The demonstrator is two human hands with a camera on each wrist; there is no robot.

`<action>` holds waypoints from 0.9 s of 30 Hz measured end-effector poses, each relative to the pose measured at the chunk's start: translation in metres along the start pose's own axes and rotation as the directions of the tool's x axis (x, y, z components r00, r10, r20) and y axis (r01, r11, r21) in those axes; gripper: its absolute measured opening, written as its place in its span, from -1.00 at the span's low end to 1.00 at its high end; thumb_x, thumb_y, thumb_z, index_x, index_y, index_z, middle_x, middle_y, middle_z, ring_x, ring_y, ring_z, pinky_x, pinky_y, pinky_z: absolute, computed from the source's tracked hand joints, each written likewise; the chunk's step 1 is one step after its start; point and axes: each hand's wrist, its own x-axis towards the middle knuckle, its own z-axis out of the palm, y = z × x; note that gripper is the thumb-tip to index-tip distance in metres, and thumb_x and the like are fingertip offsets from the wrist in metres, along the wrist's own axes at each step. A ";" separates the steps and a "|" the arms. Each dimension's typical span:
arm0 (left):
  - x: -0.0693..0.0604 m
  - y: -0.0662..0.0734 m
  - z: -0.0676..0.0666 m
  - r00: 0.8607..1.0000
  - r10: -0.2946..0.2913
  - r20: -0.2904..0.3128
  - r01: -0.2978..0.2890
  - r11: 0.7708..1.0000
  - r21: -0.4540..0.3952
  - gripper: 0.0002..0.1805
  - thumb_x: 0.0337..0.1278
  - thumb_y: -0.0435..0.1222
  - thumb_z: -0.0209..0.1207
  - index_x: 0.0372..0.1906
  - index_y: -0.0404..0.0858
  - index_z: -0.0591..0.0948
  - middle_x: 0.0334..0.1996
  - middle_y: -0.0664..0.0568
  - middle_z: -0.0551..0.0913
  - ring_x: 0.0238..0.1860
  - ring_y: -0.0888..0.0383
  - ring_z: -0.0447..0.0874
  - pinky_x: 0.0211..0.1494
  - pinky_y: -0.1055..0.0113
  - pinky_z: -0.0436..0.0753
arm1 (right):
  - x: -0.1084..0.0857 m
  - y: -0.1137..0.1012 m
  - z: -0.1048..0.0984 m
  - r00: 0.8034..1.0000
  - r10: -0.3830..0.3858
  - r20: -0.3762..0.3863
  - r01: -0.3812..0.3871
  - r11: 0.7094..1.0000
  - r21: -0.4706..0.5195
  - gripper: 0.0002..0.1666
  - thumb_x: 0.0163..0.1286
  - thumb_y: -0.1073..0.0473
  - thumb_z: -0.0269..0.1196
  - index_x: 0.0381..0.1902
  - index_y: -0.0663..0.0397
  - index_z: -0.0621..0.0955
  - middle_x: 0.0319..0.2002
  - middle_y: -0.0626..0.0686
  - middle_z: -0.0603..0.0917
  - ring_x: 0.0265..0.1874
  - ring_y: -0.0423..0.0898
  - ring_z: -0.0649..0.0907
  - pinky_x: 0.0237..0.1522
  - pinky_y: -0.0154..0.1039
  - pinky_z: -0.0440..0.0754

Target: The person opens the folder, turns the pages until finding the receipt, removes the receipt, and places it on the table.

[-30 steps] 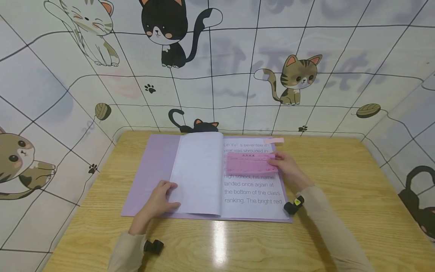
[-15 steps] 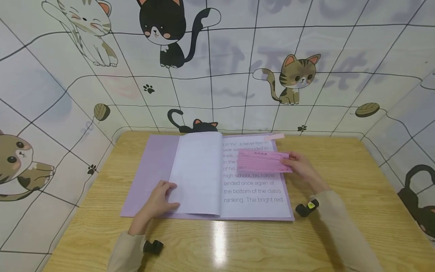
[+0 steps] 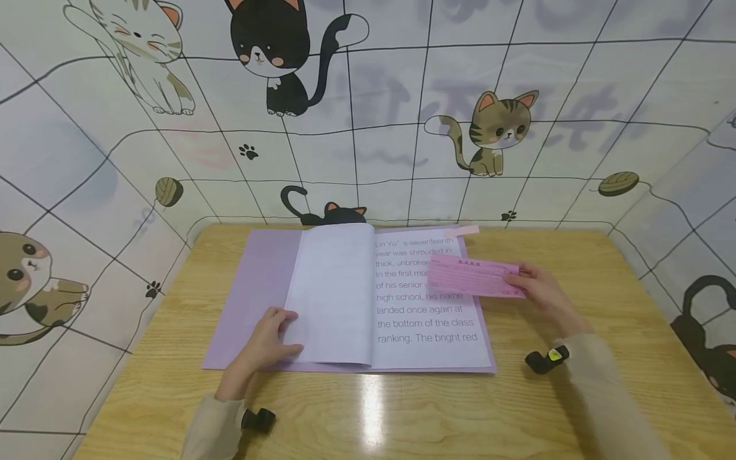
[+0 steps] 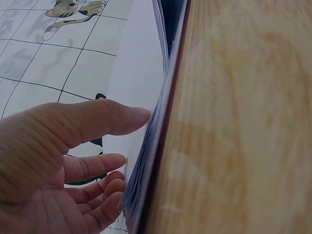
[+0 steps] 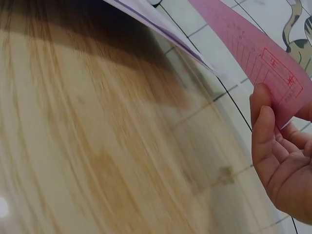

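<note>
A booklet with a purple cover (image 3: 261, 275) lies open, a blank white page (image 3: 330, 300) on its left and a printed English page (image 3: 425, 345) on its right. My left hand (image 3: 267, 338) rests at the blank page's lower left edge, thumb and fingers spread; the left wrist view has the thumb (image 4: 122, 119) touching the sheets' edge. Between thumb and fingers my right hand (image 3: 543, 294) pinches the right end of a pink printed paper slip (image 3: 471, 276). The slip's left part overlaps the printed page in view and hides some words. Red stamped marks show on it in the right wrist view.
A pale pink tab (image 3: 467, 230) sticks out at the booklet's top right corner. The wooden table (image 3: 322, 415) runs around the booklet. Behind stands a white wall covering (image 3: 391, 160) with cartoon cats and grid lines.
My right hand has moved to the right with the pink slip, uncovering more of the printed words. The left hand has stayed at the blank page's edge.
</note>
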 end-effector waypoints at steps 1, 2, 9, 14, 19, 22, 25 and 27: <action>0.000 0.000 0.000 1.000 -0.006 0.001 0.006 1.000 -0.001 -0.38 -0.39 -0.42 0.47 -0.04 -0.52 0.52 -0.27 -0.08 0.40 -0.30 0.10 0.31 -0.25 0.30 0.40 | -0.002 0.002 -0.003 1.000 -0.003 -0.002 0.003 1.000 -0.005 -0.37 0.35 0.10 0.16 0.15 0.51 0.28 -0.36 -0.28 0.55 -0.38 -0.37 0.51 -0.33 -0.47 0.51; 0.000 0.000 0.000 1.000 -0.007 0.002 0.007 1.000 0.000 -0.38 -0.38 -0.42 0.47 -0.04 -0.52 0.52 -0.27 -0.09 0.40 -0.30 0.10 0.31 -0.25 0.29 0.40 | -0.004 0.003 -0.006 1.000 -0.009 -0.005 0.008 1.000 -0.018 -0.39 0.36 0.10 0.15 0.13 0.51 0.30 -0.37 -0.28 0.54 -0.39 -0.38 0.50 -0.34 -0.47 0.50; 0.000 0.000 0.000 1.000 -0.014 -0.003 0.014 1.000 -0.005 -0.38 -0.38 -0.42 0.47 -0.04 -0.51 0.52 -0.26 -0.10 0.41 -0.30 0.09 0.31 -0.26 0.30 0.39 | -0.016 0.014 -0.027 1.000 -0.002 -0.013 0.002 0.999 -0.039 -0.37 0.35 0.09 0.16 0.14 0.52 0.29 -0.33 -0.29 0.52 -0.36 -0.39 0.48 -0.31 -0.48 0.50; 0.000 -0.001 -0.001 1.000 -0.019 -0.002 0.019 1.000 -0.001 -0.38 -0.38 -0.41 0.47 -0.04 -0.50 0.52 -0.26 -0.10 0.41 -0.30 0.10 0.31 -0.27 0.31 0.39 | -0.020 0.025 -0.040 1.000 0.013 -0.012 -0.014 0.998 -0.064 -0.43 0.36 0.10 0.16 0.14 0.44 0.34 -0.29 -0.35 0.48 -0.32 -0.42 0.46 -0.29 -0.50 0.47; 0.000 -0.002 0.000 1.000 -0.030 0.007 0.030 1.000 -0.002 -0.38 -0.36 -0.41 0.47 -0.03 -0.50 0.52 -0.26 -0.09 0.40 -0.30 0.11 0.30 -0.28 0.31 0.38 | -0.024 0.036 -0.052 1.000 0.024 0.001 -0.024 0.999 -0.021 -0.74 0.36 0.13 0.15 -0.03 0.07 0.48 -0.30 -0.34 0.48 -0.33 -0.40 0.44 -0.29 -0.49 0.46; 0.000 -0.003 0.000 1.000 -0.029 0.006 0.030 1.000 -0.003 -0.38 -0.36 -0.41 0.47 -0.03 -0.50 0.52 -0.26 -0.09 0.40 -0.30 0.11 0.30 -0.28 0.31 0.38 | -0.027 0.042 -0.057 1.000 0.024 0.005 -0.024 1.000 -0.009 -0.86 0.37 0.13 0.15 -0.12 -0.15 0.50 -0.30 -0.35 0.48 -0.33 -0.40 0.44 -0.29 -0.49 0.44; -0.001 -0.002 0.000 1.000 -0.030 0.006 0.030 1.000 -0.004 -0.38 -0.36 -0.41 0.47 -0.02 -0.50 0.52 -0.26 -0.09 0.39 -0.30 0.10 0.30 -0.27 0.31 0.37 | -0.029 0.047 -0.062 1.000 0.029 0.013 -0.029 1.000 0.009 -0.87 0.38 0.15 0.13 -0.15 -0.21 0.50 -0.31 -0.34 0.51 -0.34 -0.40 0.46 -0.29 -0.47 0.45; -0.001 -0.003 0.000 0.999 -0.033 0.007 0.033 0.999 -0.005 -0.37 -0.36 -0.41 0.47 -0.02 -0.50 0.52 -0.27 -0.09 0.39 -0.30 0.10 0.30 -0.27 0.31 0.37 | -0.030 0.050 -0.066 0.999 0.040 0.011 -0.040 0.999 0.003 -0.87 0.38 0.16 0.12 -0.12 -0.13 0.49 -0.33 -0.33 0.50 -0.35 -0.39 0.46 -0.31 -0.46 0.46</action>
